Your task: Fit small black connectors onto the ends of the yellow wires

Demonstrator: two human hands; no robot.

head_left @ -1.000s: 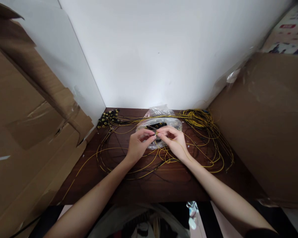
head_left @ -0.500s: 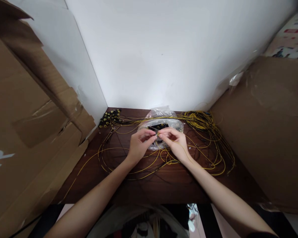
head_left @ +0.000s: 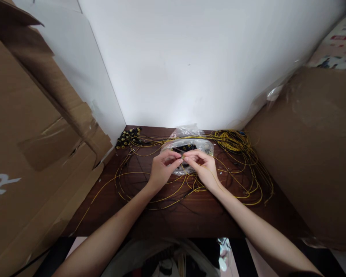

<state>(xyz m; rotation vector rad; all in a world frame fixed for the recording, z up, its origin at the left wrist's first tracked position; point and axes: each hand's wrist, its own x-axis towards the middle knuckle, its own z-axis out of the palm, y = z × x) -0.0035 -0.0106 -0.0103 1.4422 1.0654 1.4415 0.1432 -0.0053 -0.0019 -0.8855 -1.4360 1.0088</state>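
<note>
My left hand (head_left: 163, 168) and my right hand (head_left: 204, 166) meet fingertip to fingertip above a clear plastic bag (head_left: 206, 145). Both are closed in a pinch. A thin yellow wire (head_left: 183, 168) hangs from between the fingertips, and another stretch runs over my right wrist. At the pinch point is a tiny part, too small to name. Inside the bag, just beyond my fingers, lie black parts with yellow ends (head_left: 187, 147). Loose yellow and black wires loop on the dark wooden table (head_left: 173, 223) below my hands.
A tangled bundle of yellow wires (head_left: 229, 140) lies at the back right. From it, strands run left to a cluster of black connectors with yellow ends (head_left: 128, 137). Cardboard boxes stand at the left (head_left: 40, 115) and right (head_left: 302, 154). A white wall (head_left: 173, 65) closes off the back.
The view has shifted very slightly. Both hands keep the same pinch over the bag, with the fingertips a touch closer together.
</note>
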